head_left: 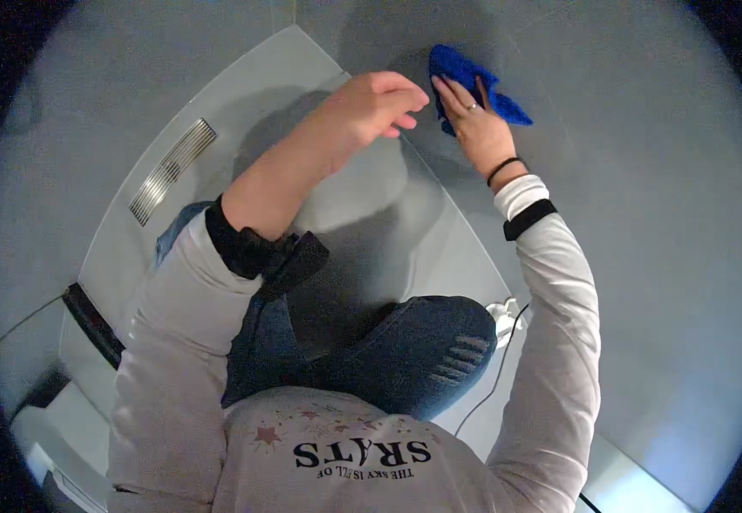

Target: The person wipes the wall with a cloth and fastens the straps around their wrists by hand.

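Observation:
My right hand (480, 135) presses a blue cloth (465, 64) against the grey tiled surface, its fingers spread over the fabric. The cloth is bunched, with corners sticking out above and to the right of the hand. A ring and a dark wristband show on this hand and wrist. To the left, my left hand (378, 107) hovers with loosely bent fingers and nothing visible in them. It is nearest to the cloth but apart from it.
A white shower tray (217, 205) with a slotted metal drain cover (173, 171) lies beneath me, and its edge meets the grey tiled wall (670, 222). My knee (448, 350) is bent beside a small white object (504, 318) with a thin cable. A black strip (93, 325) crosses the tray's left edge.

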Demonstrator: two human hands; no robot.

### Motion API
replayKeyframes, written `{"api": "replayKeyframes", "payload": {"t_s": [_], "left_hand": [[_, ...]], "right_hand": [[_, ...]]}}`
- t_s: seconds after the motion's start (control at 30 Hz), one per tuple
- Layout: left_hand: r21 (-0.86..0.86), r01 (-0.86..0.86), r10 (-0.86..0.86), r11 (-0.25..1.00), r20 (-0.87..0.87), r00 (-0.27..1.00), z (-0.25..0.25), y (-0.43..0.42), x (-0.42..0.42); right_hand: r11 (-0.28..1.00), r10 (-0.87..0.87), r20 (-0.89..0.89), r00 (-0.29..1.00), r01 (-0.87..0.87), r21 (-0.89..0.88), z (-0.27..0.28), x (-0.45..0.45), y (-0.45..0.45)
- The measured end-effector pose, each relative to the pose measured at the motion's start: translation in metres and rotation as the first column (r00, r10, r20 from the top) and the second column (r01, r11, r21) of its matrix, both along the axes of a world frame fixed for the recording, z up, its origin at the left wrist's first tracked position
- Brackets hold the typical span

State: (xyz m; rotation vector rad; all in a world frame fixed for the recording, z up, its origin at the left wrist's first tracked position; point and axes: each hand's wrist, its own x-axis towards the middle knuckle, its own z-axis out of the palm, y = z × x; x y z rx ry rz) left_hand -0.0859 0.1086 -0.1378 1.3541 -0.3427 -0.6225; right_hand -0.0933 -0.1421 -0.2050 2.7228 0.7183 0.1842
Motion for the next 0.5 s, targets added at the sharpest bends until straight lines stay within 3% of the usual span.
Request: {"api": "replayKeyframes", "payload": {"t_s": [0.13, 0.2, 0.23, 0.27, 0.3, 0.33, 0.37, 0.4, 0.43, 0.5], "left_hand": [[0.12, -0.034, 0.027, 0.992, 0.06, 0.998, -0.002, -0.01, 0.03], [0.308, -0.087, -0.008, 0.948, 0.294, 0.956, -0.004, -0.013, 0.043], [0.306, -0.086, -0.005, 0.948, 0.287, 0.958, -0.006, -0.016, 0.046], [0.333, -0.12, -0.045, 0.935, 0.447, 0.893, -0.008, -0.023, 0.044], [0.359, -0.153, -0.1, 0.921, 0.596, 0.797, -0.01, -0.037, 0.031], [0.358, -0.149, -0.1, 0.922, 0.591, 0.801, -0.015, -0.038, 0.029], [0.419, -0.208, -0.188, 0.884, 0.726, 0.662, -0.02, -0.038, 0.026], [0.462, -0.279, -0.285, 0.842, 0.82, 0.497, -0.027, -0.038, 0.023], [0.464, -0.273, -0.286, 0.843, 0.816, 0.502, -0.036, -0.037, 0.02], [0.665, -0.089, -0.614, 0.741, 0.726, 0.31, -0.05, -0.035, 0.014]], "right_hand": [[0.961, 0.096, -0.048, 0.994, -0.105, -0.257, -0.01, -0.002, -0.018], [0.954, 0.102, -0.079, 0.992, -0.12, -0.273, -0.02, -0.003, -0.03], [0.95, 0.102, -0.098, 0.99, -0.126, -0.285, -0.026, -0.005, -0.038], [0.979, 0.093, -0.139, 0.986, -0.116, -0.167, -0.036, -0.011, -0.052], [0.981, 0.085, -0.137, 0.987, -0.107, -0.159, -0.048, -0.029, -0.072], [0.99, 0.047, -0.174, 0.984, -0.07, -0.126, -0.051, -0.032, -0.075], [0.995, 0.01, -0.213, 0.977, -0.031, -0.094, -0.054, -0.035, -0.077], [0.981, 0.03, -0.245, 0.969, -0.075, -0.177, -0.053, -0.041, -0.083], [0.982, 0.027, -0.252, 0.967, -0.074, -0.177, -0.059, -0.045, -0.089], [0.994, -0.025, -0.301, 0.953, -0.008, -0.111, -0.076, -0.054, -0.106]]}}
